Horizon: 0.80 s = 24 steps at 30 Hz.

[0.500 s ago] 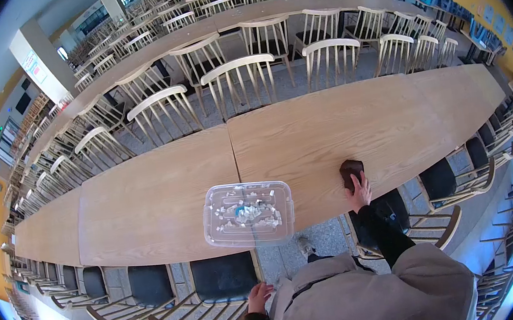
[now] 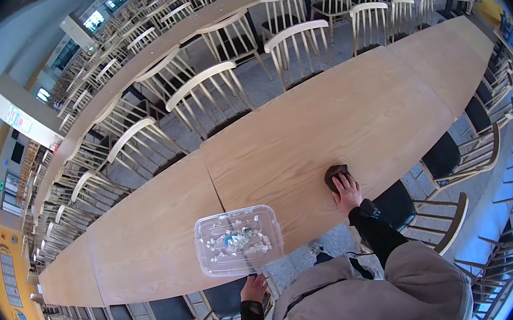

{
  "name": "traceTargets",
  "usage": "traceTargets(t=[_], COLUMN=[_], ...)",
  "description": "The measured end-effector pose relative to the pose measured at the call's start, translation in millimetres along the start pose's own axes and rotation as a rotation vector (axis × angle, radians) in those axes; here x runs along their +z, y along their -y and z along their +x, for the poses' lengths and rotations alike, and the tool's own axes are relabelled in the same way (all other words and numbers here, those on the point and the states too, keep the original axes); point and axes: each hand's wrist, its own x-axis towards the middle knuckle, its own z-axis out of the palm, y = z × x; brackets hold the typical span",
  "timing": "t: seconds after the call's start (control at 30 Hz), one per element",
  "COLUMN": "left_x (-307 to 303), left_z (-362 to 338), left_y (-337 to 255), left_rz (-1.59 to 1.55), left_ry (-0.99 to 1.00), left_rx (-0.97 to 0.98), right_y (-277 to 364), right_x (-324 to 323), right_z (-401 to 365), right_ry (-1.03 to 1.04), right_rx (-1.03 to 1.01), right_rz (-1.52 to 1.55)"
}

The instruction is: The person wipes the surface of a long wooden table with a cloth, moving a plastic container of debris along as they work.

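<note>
On the long wooden table [image 2: 151, 235], my right hand [image 2: 347, 194] presses on a dark brown cloth [image 2: 335, 177], its fingers over the cloth's near right side. A clear plastic container [image 2: 208, 260] stands at the table's near edge, to the left of that hand. White scraps [image 2: 237, 243] and a small blue piece lie in it. Just below the container, near the table edge, is my left hand [image 2: 254, 288], with fingers apart and nothing in them.
Wooden chairs with dark seats line the near side, one [image 2: 394, 206] close to my right arm. More chairs [image 2: 210, 99] stand along the far side, with another long table [image 2: 191, 34] behind them. A pillar [image 2: 23, 114] rises at the left.
The view has turned and shifted. My left hand has come up close to the container. My right hand still rests on the cloth, now more squarely over it.
</note>
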Motion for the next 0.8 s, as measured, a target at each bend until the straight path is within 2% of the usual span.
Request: traceTargets(t=[0.07,0.2,0.3,0.33,0.4,0.47,0.53,0.63,0.8], left_x=[5,-1,-11,-5,1,-6,-2,4,24], left_z=[5,25,40,42,46,53,50,44,27], left_y=[-1,1,6,4,1,1,5,2,-4], left_rz=[0.02,0.024,-0.028,-0.064,-0.099,-0.028,0.024,0.047,-0.032], left_ry=[-0.061,-0.007,-0.017,-0.063,-0.113,-0.205,-0.184,-0.174,-0.188], left_rx=[0.009,-0.004,-0.011,-0.029,-0.043,-0.026,0.016,0.087,0.164], right_y=[1,0,-17,-32,-69,-104,-128,-159,-111], right_x=[-1,-10,-32,-29,-17,-19,-36,-16,3], right_z=[0,-4,-1,1,4,15,28,26,30], right_ry=[-0.003,0.037,0.215,0.216,0.085,-0.138,-0.23,-0.102,-0.095], right_rx=[0.021,0.007,-0.13,-0.126,0.168,0.434,0.542,0.49,0.595], right_rz=[-0.009,-0.01,0.037,0.037,0.058,0.04,-0.048,-0.08,-0.142])
